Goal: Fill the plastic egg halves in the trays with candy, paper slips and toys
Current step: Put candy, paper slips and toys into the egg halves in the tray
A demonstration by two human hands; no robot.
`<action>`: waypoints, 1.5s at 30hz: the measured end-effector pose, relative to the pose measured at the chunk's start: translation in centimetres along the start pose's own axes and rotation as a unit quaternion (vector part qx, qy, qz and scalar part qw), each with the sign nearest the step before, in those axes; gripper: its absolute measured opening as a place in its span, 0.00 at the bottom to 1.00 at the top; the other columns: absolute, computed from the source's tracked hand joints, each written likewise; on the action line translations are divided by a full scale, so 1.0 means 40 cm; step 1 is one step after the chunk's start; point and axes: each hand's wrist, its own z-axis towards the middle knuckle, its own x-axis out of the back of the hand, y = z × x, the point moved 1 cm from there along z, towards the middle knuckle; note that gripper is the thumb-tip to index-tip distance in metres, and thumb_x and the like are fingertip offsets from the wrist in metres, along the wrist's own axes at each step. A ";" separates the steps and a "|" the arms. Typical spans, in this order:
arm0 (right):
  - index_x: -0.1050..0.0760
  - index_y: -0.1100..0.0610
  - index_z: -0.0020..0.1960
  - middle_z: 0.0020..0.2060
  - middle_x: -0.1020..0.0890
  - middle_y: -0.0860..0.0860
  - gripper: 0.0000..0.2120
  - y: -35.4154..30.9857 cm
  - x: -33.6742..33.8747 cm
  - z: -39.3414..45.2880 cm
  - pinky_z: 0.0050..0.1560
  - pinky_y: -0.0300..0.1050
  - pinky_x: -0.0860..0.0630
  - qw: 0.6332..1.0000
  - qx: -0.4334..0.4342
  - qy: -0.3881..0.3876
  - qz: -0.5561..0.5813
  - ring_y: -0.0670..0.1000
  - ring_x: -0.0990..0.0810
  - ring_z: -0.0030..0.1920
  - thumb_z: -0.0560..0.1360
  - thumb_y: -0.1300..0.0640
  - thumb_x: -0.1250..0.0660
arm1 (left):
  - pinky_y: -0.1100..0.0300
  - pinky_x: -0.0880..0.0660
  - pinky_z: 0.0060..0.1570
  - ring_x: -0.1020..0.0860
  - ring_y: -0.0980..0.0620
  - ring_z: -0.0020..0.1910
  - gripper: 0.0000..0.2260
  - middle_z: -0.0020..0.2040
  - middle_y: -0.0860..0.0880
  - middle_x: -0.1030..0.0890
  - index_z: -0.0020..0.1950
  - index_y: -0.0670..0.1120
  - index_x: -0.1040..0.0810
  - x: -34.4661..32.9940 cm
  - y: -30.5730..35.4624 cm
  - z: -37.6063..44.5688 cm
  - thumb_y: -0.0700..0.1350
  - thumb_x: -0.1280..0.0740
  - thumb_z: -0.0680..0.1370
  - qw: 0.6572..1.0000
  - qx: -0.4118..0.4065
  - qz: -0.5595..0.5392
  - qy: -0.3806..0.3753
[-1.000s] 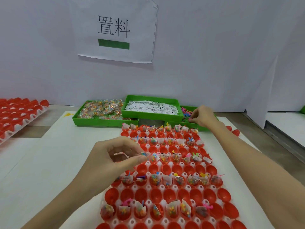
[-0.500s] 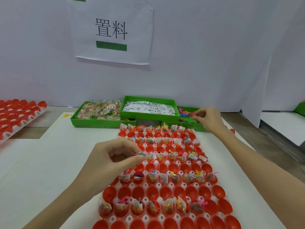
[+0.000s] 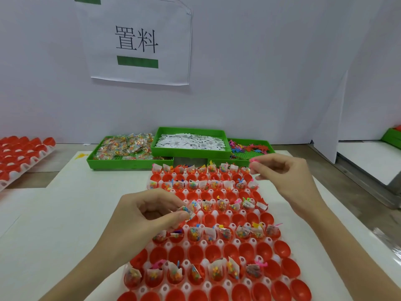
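Egg halves (image 3: 219,253), red and glossy, are seated open side up in a white moulded tray (image 3: 204,243) laid along the middle of the white table (image 3: 54,213), and alternate rows are seen loaded with candy packets, slips and toys while the rows between are shown bare. Thin, light shells they are judged to be, stiff but easily tipped, so they are best left in their sockets and filled from above, not lifted. At the near left of the tray a small candy packet (image 3: 188,208) with a paper slip is pinched between thumb and curled fingertips of the left hand (image 3: 141,216), held just over a half in the third filled row. Over the far right corner a tiny pink toy (image 3: 253,160) is nipped at the fingertips of the right hand (image 3: 280,172), fingers drawn in narrow around it. The packets are reckoned crinkly and slippery, best taken by an edge; the slips feather-light, the toys soft and small, needing a fingertip pinch. Beyond the tray three green bins are lined up: candy bin (image 3: 130,161) on the left, slip bin (image 3: 191,146) raised in the middle, toy bin (image 3: 249,148) on the right. Off to the far left a second tray (image 3: 19,157) of red halves is glimpsed, and a printed sign (image 3: 136,40) is taped to the white wall behind.
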 end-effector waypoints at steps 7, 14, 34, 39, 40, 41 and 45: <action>0.13 0.45 0.53 0.47 0.12 0.47 0.08 -0.093 -0.061 -0.106 0.51 0.36 0.19 0.977 0.008 -0.205 0.063 0.49 0.12 0.48 0.75 0.55 0.25 | 0.57 0.16 0.41 0.13 0.44 0.37 0.09 0.38 0.43 0.13 0.43 0.49 0.11 -0.010 0.000 -0.002 0.47 0.18 0.65 1.000 0.018 -0.024 0.002; 0.13 0.53 0.51 0.43 0.12 0.50 0.07 -0.086 -0.100 -0.133 0.51 0.42 0.16 0.974 0.031 -0.217 0.065 0.50 0.12 0.45 0.75 0.61 0.23 | 0.66 0.18 0.42 0.12 0.49 0.42 0.08 0.42 0.48 0.11 0.45 0.52 0.10 -0.038 0.022 -0.003 0.45 0.20 0.67 0.999 0.025 -0.020 -0.027; 0.15 0.57 0.51 0.43 0.12 0.51 0.04 -0.093 0.048 -0.110 0.48 0.39 0.18 0.938 0.013 -0.345 -0.026 0.49 0.13 0.44 0.77 0.60 0.25 | 0.58 0.17 0.43 0.14 0.54 0.40 0.09 0.40 0.54 0.13 0.46 0.51 0.14 -0.222 0.079 0.019 0.41 0.19 0.71 0.991 -0.072 0.096 -0.052; 0.16 0.54 0.52 0.45 0.12 0.51 0.08 -0.099 0.096 -0.112 0.51 0.42 0.17 0.904 -0.038 -0.420 -0.065 0.51 0.13 0.47 0.73 0.57 0.21 | 0.60 0.17 0.43 0.14 0.55 0.38 0.08 0.39 0.53 0.13 0.45 0.49 0.14 -0.270 0.077 -0.003 0.40 0.19 0.71 0.992 -0.057 0.082 -0.082; 0.16 0.54 0.51 0.44 0.12 0.51 0.08 -0.097 0.102 -0.114 0.50 0.41 0.17 0.903 -0.045 -0.422 -0.071 0.51 0.13 0.46 0.73 0.58 0.21 | 0.61 0.17 0.42 0.14 0.55 0.38 0.09 0.40 0.53 0.14 0.45 0.49 0.14 -0.279 0.078 -0.005 0.40 0.18 0.71 0.991 -0.061 0.085 -0.086; 0.16 0.54 0.50 0.43 0.12 0.52 0.08 -0.093 0.106 -0.116 0.49 0.41 0.17 0.902 -0.052 -0.421 -0.075 0.51 0.12 0.45 0.73 0.58 0.21 | 0.61 0.17 0.42 0.14 0.56 0.38 0.09 0.40 0.54 0.14 0.45 0.49 0.15 -0.287 0.080 -0.007 0.40 0.18 0.70 0.990 -0.066 0.089 -0.090; 0.17 0.52 0.51 0.43 0.12 0.53 0.08 -0.072 0.130 -0.144 0.50 0.42 0.17 0.901 -0.097 -0.419 -0.063 0.54 0.12 0.44 0.74 0.58 0.22 | 0.59 0.16 0.42 0.14 0.57 0.38 0.09 0.42 0.54 0.15 0.46 0.49 0.15 -0.319 0.087 -0.011 0.41 0.18 0.70 0.983 -0.081 0.107 -0.122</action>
